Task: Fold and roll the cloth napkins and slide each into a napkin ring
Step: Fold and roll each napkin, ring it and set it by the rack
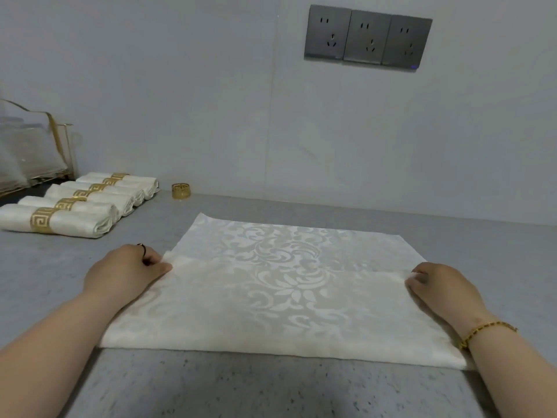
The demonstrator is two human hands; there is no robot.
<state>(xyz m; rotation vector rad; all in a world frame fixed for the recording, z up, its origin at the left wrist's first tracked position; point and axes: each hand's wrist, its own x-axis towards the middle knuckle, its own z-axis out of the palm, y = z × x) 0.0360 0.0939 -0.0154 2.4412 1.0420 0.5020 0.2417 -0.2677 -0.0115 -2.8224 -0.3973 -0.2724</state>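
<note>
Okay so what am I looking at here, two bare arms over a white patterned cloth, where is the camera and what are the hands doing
No machine here: a person works with bare hands, and the single picture comes from a camera worn on the head, looking forward and down. The left hand and right hand each pinch one end of a folded-over edge of a white napkin lying on the grey counter. At far left lies a row of rolled napkins, already ringed in gold; one spare ring stands to their right.
</note>
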